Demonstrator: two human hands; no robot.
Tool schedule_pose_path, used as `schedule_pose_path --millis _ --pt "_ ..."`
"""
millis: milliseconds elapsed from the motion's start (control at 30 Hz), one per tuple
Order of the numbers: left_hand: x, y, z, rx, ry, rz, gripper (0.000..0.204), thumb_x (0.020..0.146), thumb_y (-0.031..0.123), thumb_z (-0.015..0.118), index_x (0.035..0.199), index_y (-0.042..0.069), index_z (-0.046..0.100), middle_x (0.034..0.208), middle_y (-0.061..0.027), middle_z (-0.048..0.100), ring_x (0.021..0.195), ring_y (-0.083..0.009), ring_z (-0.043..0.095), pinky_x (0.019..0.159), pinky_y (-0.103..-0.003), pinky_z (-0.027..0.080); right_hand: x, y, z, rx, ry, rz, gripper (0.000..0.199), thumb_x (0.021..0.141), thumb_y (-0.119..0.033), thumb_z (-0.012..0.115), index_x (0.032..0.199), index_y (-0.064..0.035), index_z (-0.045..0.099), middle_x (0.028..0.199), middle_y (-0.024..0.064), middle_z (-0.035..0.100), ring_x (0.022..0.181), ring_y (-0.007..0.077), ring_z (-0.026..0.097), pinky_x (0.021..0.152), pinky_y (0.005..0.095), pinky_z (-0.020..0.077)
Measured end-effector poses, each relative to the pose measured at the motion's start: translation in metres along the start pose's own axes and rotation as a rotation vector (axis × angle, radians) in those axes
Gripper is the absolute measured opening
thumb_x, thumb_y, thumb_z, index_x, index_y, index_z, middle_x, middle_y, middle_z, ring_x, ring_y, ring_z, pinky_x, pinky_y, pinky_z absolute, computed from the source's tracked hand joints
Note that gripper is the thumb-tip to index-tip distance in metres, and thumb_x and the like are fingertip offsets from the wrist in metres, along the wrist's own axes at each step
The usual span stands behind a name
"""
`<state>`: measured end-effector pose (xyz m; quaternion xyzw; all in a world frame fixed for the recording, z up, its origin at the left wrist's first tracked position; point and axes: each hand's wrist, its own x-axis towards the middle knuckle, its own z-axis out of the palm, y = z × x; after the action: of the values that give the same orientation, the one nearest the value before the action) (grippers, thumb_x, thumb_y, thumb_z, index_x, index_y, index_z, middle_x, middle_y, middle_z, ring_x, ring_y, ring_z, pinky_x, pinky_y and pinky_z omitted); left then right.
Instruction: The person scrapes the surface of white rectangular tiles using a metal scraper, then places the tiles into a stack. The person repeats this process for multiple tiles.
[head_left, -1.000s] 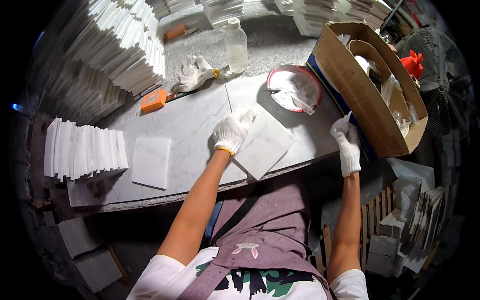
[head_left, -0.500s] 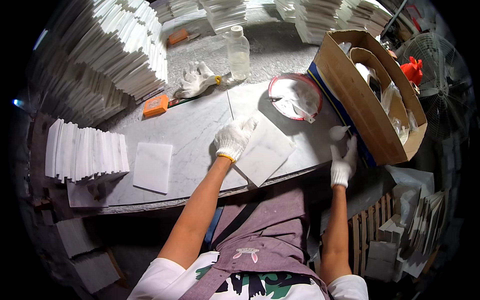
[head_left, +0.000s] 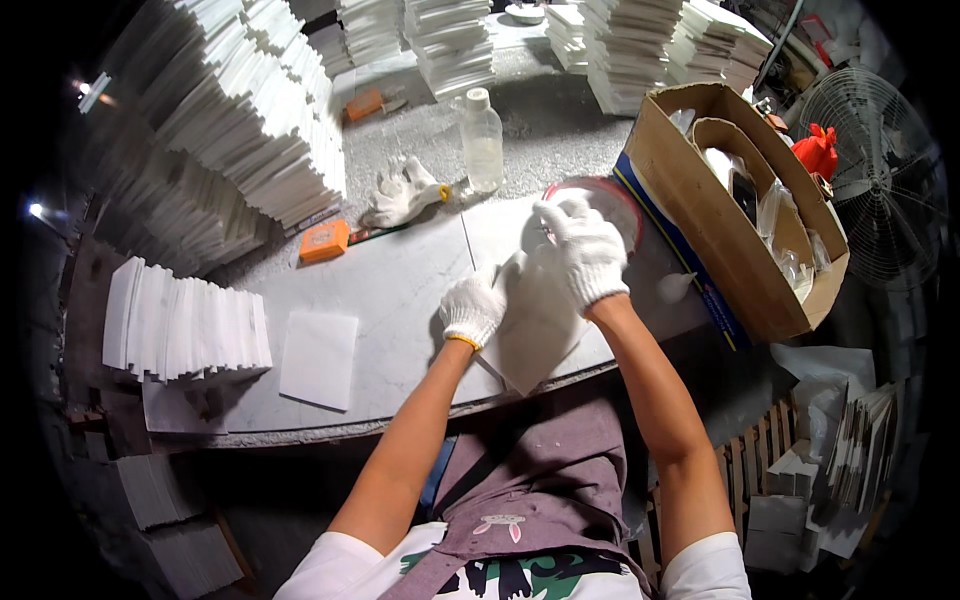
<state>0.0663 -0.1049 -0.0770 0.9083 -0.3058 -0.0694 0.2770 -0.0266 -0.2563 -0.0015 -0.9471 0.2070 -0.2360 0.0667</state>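
My left hand [head_left: 475,305], in a white knitted glove with a yellow cuff, grips the left edge of a pale marble tile [head_left: 535,345]. That tile lies turned cornerwise near the bench's front edge. My right hand [head_left: 588,252], gloved too, is over the tile's far part and the near-left side of a red-rimmed bowl [head_left: 634,212]. Its fingers are bent together; what they hold, if anything, is hidden. The hand covers much of the bowl and its white contents. A small white bulb-shaped thing [head_left: 676,287] lies right of the tile.
Left are another tile [head_left: 318,360], a row of upright tiles [head_left: 190,320] and an orange block [head_left: 324,241]. Beyond lie a spare glove [head_left: 402,195] and a clear bottle [head_left: 482,145]. A cardboard box [head_left: 740,210] stands right, before a fan [head_left: 870,180]. Tall tile stacks [head_left: 255,110] line the back.
My right hand has moved left and away from beside the cardboard box to over the tile and bowl. My left hand remains at the tile's left edge. The head view has shifted slightly.
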Motion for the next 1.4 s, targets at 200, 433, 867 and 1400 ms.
schedule_pose_path --millis 200,433,867,1400 --pt "-0.001 -0.006 0.005 0.044 0.029 0.026 0.038 0.094 0.05 0.048 0.098 0.018 0.068 0.087 -0.0169 0.069 0.081 -0.041 0.065 0.07 -0.053 0.05 0.027 -0.006 0.03 -0.227 -0.193 0.013 0.012 0.081 -0.02 0.063 0.091 -0.0175 0.071 0.091 0.0108 0.065 0.085 0.0285 0.066 0.071 0.0404 0.0532" --pt "-0.002 -0.007 0.002 -0.036 -0.007 0.018 0.043 0.093 0.055 0.048 0.093 0.017 0.068 0.088 -0.0152 0.069 0.083 -0.0406 0.064 0.071 -0.052 0.049 0.018 0.006 -0.014 0.181 0.205 0.012 0.009 0.085 -0.021 0.065 0.089 -0.0155 0.07 0.088 0.0087 0.064 0.08 0.0295 0.066 0.07 0.0414 0.0519" --pt "-0.004 0.006 -0.01 -0.056 -0.094 -0.139 0.049 0.088 0.061 0.055 0.096 0.015 0.071 0.092 -0.0139 0.07 0.089 -0.0355 0.064 0.077 -0.044 0.048 -0.167 0.02 -0.049 2.012 0.51 1.157 0.019 0.097 -0.013 0.06 0.116 -0.0119 0.057 0.094 -0.0001 0.059 0.075 0.0074 0.058 0.058 0.018 0.051" --pt "0.044 -0.048 -0.022 -0.402 -0.209 0.011 0.04 0.094 0.038 0.062 0.085 -0.001 0.069 0.075 -0.0096 0.065 0.07 -0.0179 0.053 0.068 -0.033 0.044 -0.15 0.019 -0.076 1.42 0.201 0.919 0.052 0.092 -0.006 0.063 0.141 0.0005 0.046 0.114 0.0069 0.063 0.073 0.0064 0.057 0.061 0.0195 0.0477"
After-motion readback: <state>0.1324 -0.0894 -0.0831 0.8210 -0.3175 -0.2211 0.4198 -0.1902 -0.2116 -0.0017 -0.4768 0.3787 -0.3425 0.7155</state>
